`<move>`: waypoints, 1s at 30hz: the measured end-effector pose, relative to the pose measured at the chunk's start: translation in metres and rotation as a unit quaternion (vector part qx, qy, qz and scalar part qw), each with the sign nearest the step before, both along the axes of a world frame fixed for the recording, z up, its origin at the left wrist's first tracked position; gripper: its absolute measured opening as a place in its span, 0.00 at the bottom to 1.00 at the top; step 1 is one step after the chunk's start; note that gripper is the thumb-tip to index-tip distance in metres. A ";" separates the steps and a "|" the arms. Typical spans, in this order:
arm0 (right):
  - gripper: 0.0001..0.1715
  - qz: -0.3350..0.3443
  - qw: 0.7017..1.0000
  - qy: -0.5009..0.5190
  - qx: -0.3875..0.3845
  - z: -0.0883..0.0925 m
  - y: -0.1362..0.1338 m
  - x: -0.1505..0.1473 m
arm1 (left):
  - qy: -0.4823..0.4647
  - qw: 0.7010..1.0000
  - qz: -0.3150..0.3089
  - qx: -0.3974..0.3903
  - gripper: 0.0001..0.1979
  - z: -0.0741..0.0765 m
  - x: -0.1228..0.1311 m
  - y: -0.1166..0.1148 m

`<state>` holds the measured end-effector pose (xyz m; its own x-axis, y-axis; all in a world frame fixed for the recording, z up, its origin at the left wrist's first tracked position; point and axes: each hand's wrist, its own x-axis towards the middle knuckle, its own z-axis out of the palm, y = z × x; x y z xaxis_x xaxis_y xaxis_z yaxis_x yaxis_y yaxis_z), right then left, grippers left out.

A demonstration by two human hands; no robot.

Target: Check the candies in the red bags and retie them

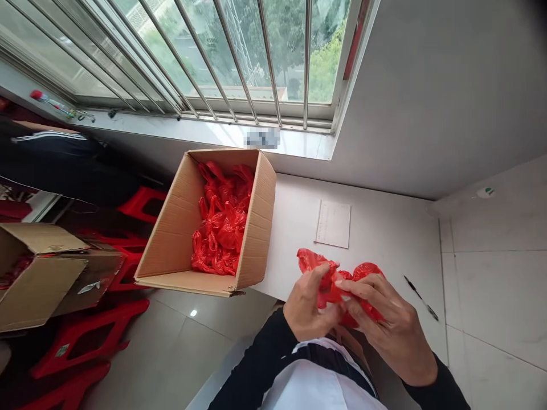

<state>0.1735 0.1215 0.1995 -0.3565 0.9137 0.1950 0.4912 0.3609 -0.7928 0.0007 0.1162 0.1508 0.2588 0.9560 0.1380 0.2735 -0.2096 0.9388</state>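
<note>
Near the front edge of the white table, both my hands grip a red plastic bag (pixel 311 259), its thin film bunched up. My left hand (pixel 308 304) is closed on its left part, thumb raised along the film. With bent fingers my right hand (pixel 391 319) pinches the right part of the bag, close to the left fingertips. What the bag holds, if anything, is hidden. Left of my hands stands an open cardboard box (pixel 258 228) with several knotted red plastic bags (pixel 231 225) inside.
A sheet of paper (pixel 333 224) lies on the white table (pixel 384 228), and a pen (pixel 421 297) lies to its right. Red stools (pixel 92 336) and another open cardboard box (pixel 47 285) stand at left. A person in dark clothes (pixel 64 159) is at far left, beside the barred window (pixel 239 57).
</note>
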 end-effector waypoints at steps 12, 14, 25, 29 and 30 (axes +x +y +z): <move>0.31 0.108 0.983 0.062 -0.138 -0.004 0.020 0.013 | -0.079 0.979 -0.068 -0.173 0.09 0.033 0.003 0.007; 0.31 0.116 0.976 0.101 -0.153 -0.005 0.021 0.015 | -0.116 0.971 -0.060 -0.202 0.12 0.035 0.005 0.005; 0.05 -0.039 0.968 0.151 -0.195 -0.013 0.014 0.015 | -0.200 0.916 0.107 -0.330 0.22 0.018 0.014 0.018; 0.03 0.035 0.975 0.116 -0.185 -0.008 0.009 0.019 | -0.175 0.933 0.072 -0.307 0.16 0.014 0.005 0.021; 0.03 0.048 0.976 0.104 -0.187 -0.007 0.009 0.019 | -0.166 0.937 0.058 -0.303 0.14 0.015 0.002 0.021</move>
